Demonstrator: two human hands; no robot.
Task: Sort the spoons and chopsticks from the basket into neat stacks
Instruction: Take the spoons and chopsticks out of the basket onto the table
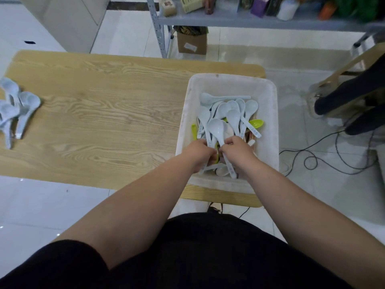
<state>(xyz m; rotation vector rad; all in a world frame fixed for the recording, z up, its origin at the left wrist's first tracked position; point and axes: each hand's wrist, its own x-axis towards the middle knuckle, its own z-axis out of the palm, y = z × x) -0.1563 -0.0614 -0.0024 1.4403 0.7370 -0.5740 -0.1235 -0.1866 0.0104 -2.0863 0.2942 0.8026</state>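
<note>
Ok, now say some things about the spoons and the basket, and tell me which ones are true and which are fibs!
1. The left hand and right hand both grip pale blue spoons inside the basket. True.
2. The basket sits on somebody's lap. False: it sits on the wooden table, at its right end.
3. Every spoon in the basket is pale blue. False: a few green spoons lie among them.
4. A pile of spoons lies at the table's left end. True.
5. The cardboard box stands on the table. False: it stands on the floor under the shelf.
</note>
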